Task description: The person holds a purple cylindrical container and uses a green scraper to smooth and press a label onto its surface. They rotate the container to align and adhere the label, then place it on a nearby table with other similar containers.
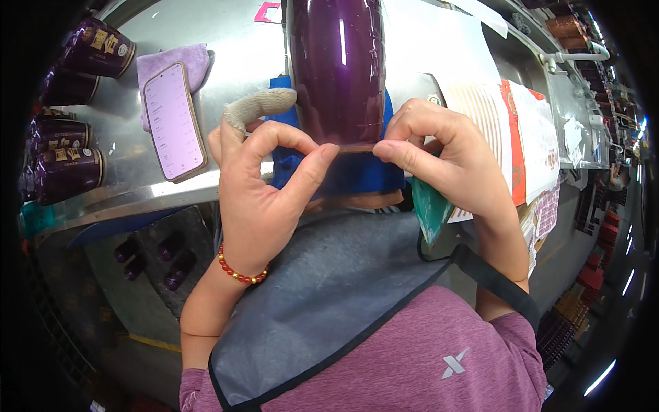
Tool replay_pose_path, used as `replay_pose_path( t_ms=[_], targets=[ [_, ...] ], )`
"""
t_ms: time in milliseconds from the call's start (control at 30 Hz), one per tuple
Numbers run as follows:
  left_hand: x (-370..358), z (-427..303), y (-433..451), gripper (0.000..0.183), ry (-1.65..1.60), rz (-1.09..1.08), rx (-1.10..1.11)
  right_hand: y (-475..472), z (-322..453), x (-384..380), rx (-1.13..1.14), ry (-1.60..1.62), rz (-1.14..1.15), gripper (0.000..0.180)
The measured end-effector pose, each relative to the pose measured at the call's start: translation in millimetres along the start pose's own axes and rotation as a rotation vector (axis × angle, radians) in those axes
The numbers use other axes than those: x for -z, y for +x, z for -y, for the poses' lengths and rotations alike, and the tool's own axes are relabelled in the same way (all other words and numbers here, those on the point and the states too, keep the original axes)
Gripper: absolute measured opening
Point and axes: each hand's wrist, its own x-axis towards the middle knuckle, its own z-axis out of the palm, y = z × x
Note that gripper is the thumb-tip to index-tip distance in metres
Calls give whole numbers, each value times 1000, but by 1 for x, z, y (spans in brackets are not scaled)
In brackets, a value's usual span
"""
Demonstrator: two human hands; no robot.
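Note:
A glossy purple cylindrical vessel (340, 72) lies lengthwise before me, over a blue support (360, 175). At its near end, a thin strip or film edge (355, 149) stretches between my two thumbs. My left hand (273, 180) pinches its left end between thumb and index finger; a grey knitted finger cover is on one raised finger. My right hand (443, 154) pinches the right end. A green flat scraper-like tool (430, 208) juts down from beneath the right hand's curled fingers, its held part hidden.
A phone (175, 123) rests on a lilac cloth (198, 64) at left, beside several purple jars (69, 172). Striped sheets (479, 118) and red-and-white papers (535, 134) lie at right, near a sink (509, 56). The metal bench edge (149, 203) is close.

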Motion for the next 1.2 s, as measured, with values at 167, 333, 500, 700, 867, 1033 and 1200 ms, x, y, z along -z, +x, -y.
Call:
replay_pose_path(
  t_ms=[167,333,500,700,867,1033,1200],
  targets=[
    [-2,1,1,17,-41,0,42,1,-4,0,-21,19,14,14],
    [-4,1,2,18,-80,1,41,1,-6,0,-20,43,7,14],
    [-4,-1,4,19,-108,5,53,1,-6,0,-5,47,4,15],
    [-3,-3,4,19,-104,27,74,1,-7,1,-22,41,14,14],
    [-3,-3,5,19,-122,19,60,1,-9,1,-9,38,15,14],
    [-4,-1,6,19,-120,19,39,1,-8,3,-17,49,24,14],
    [-3,0,5,20,-81,19,51,0,-9,1,-10,33,14,13]
  ],
)
